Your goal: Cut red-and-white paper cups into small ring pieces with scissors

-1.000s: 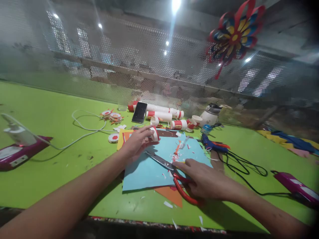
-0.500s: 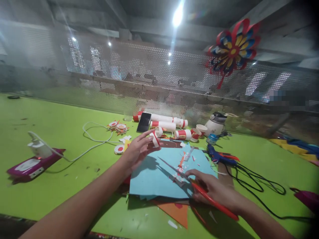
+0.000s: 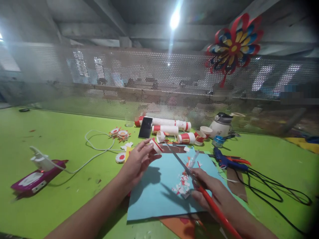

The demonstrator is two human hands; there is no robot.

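My left hand (image 3: 141, 159) pinches a small white paper-cup piece (image 3: 156, 146) with a red stripe, held above the blue paper (image 3: 149, 199). In my right hand (image 3: 211, 187) is a pair of red-handled scissors (image 3: 178, 159). Their blades point up and to the left, the tips near the cup piece but seemingly apart from it. Whether the blades are parted is hard to make out. Red and white paper scraps (image 3: 183, 184) lie on the blue sheet below the scissors. An orange paper (image 3: 179, 227) sticks out under its near edge.
A blue glue gun (image 3: 229, 162) with a black cord lies to the right. Behind are a phone (image 3: 145, 127), paper-cup tubes (image 3: 165, 129), loose cups (image 3: 205, 131) and a kettle-like bottle (image 3: 220, 124). A purple power strip (image 3: 37, 179) with a white cable sits left on the green table (image 3: 62, 132).
The scissors have risen, their tips now close to the cup piece. My left hand has tilted the piece and lowered slightly. The camera view has shifted a little.
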